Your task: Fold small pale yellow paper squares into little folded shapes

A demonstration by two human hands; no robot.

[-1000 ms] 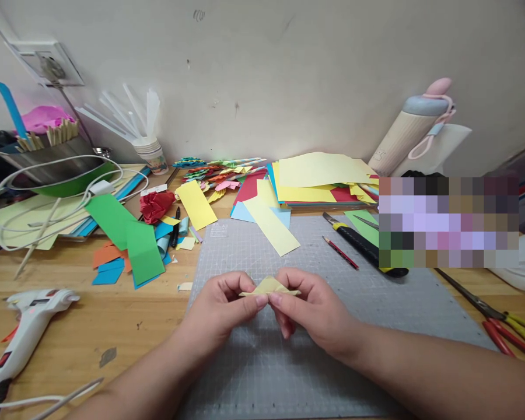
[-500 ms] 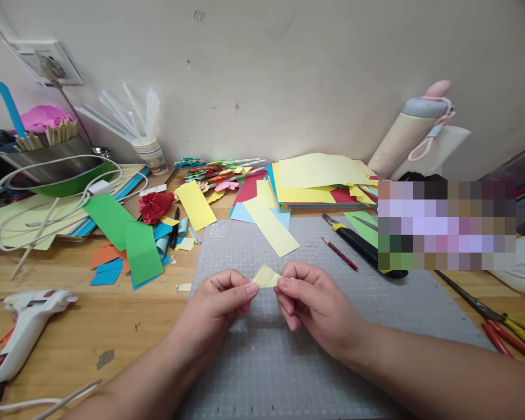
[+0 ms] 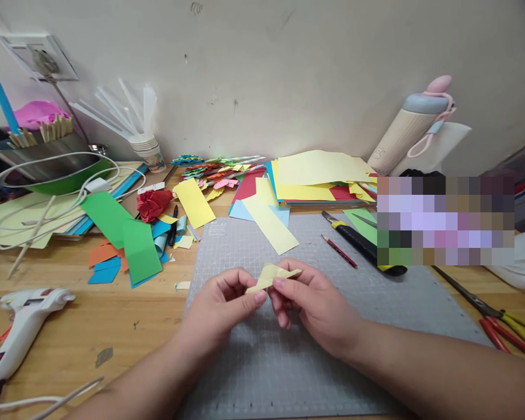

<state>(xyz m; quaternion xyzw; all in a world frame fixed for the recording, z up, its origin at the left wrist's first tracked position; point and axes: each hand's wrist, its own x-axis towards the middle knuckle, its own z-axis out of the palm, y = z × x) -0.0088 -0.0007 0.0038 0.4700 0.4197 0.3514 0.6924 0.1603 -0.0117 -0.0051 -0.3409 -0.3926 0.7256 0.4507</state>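
A small folded piece of pale yellow paper (image 3: pixel 270 275) is held above the grey cutting mat (image 3: pixel 254 361). My left hand (image 3: pixel 234 297) pinches its left end between thumb and fingers. On the right side, the thumb and fingers of my right hand (image 3: pixel 308 294) grip the same piece, whose right end sticks out over the fingers. Beyond the hands, a pale yellow strip (image 3: pixel 271 224) lies on the mat, partly over light blue paper.
A red pencil (image 3: pixel 340 252) and a black cutter (image 3: pixel 361 245) lie right of the hands, with scissors (image 3: pixel 481 303) farther right. A white glue gun (image 3: pixel 26 326) and green strips (image 3: pixel 142 251) are at the left. Stacked paper (image 3: pixel 324 169) lies at the back.
The folded paper has turned and now shows more of its length, with its right end over my right fingers. My hands have drawn slightly closer together. The view has shifted a little.
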